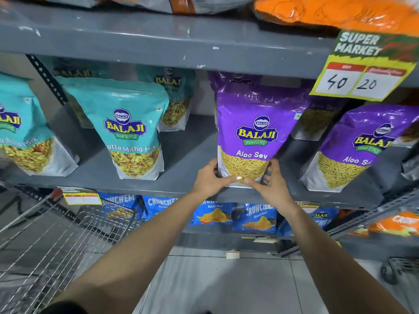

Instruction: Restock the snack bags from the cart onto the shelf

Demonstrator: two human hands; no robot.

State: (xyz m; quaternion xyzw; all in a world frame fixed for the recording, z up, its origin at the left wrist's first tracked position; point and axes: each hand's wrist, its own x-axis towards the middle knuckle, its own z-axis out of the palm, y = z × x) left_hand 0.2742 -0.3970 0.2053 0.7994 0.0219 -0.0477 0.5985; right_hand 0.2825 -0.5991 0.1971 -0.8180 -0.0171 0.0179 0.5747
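On the grey shelf [192, 152], both hands' fingers [229, 179] clasp the upright, label-forward purple Aloo Sev bag [256, 123].

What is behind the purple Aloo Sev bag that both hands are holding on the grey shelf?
Behind the purple Aloo Sev bag held by the left hand and right hand, another purple bag's top shows. The held bag covers the rest of that bag, so the row's depth is unseen.

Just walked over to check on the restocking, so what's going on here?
A person is setting a purple Aloo Sev bag upright at the front edge of the grey middle shelf. The left hand and right hand grip its bottom corners. Teal Khatta Mitha Mix bags stand to its left, and the wire cart sits at lower left.
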